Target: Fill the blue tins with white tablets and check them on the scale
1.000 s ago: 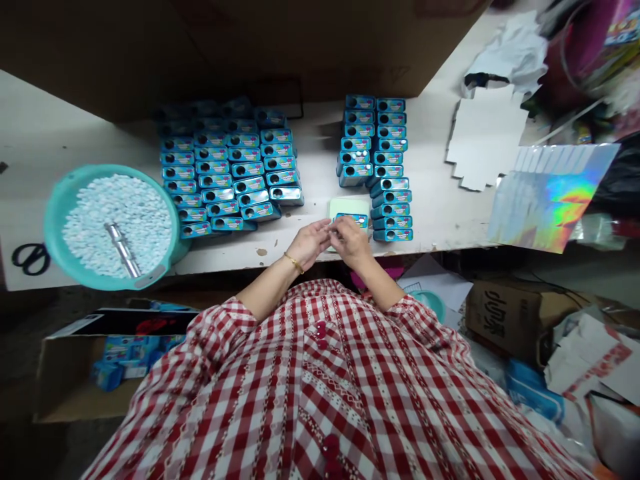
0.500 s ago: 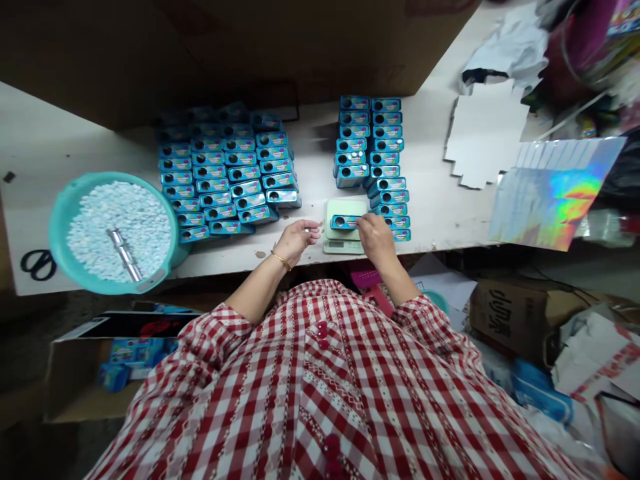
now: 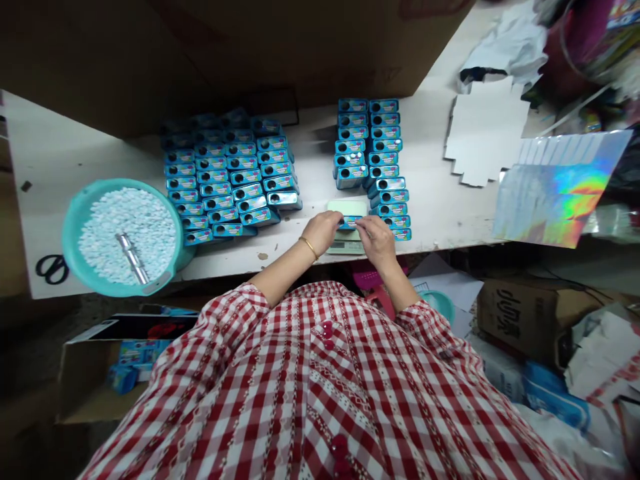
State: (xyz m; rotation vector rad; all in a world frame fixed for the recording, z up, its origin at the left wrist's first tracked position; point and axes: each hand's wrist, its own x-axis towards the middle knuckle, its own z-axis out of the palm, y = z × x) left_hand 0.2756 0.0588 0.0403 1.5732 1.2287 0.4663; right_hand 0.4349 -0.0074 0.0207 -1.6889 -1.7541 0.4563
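A small blue tin [image 3: 351, 223] with a dark round opening lies across a pale green kitchen scale [image 3: 346, 247]. Its right end is pinched between the fingers of my right hand [image 3: 379, 241]. My left hand [image 3: 323, 231], with a bracelet at the wrist, is at the tin's left end by the opening. Its fingertips are closed together, and whatever they hold is hidden. Just beyond the scale, two columns of matching blue tins [image 3: 351, 177] stand on edge. A larger block of the same tins [image 3: 231, 200] is to the left.
A turquoise basin [image 3: 71, 233] full of small white pieces [image 3: 107, 220] with a metal tube [image 3: 133, 259] stands at left, scissors [image 3: 52, 269] beside it. A big cardboard box [image 3: 250, 53] borders the back. White cut card [image 3: 485, 133] and a shiny holographic sheet [image 3: 545, 200] are at right.
My left hand has moved right, from beside the scale to the tin's left end. My right hand stays at the tin's right end. The view has shifted slightly.
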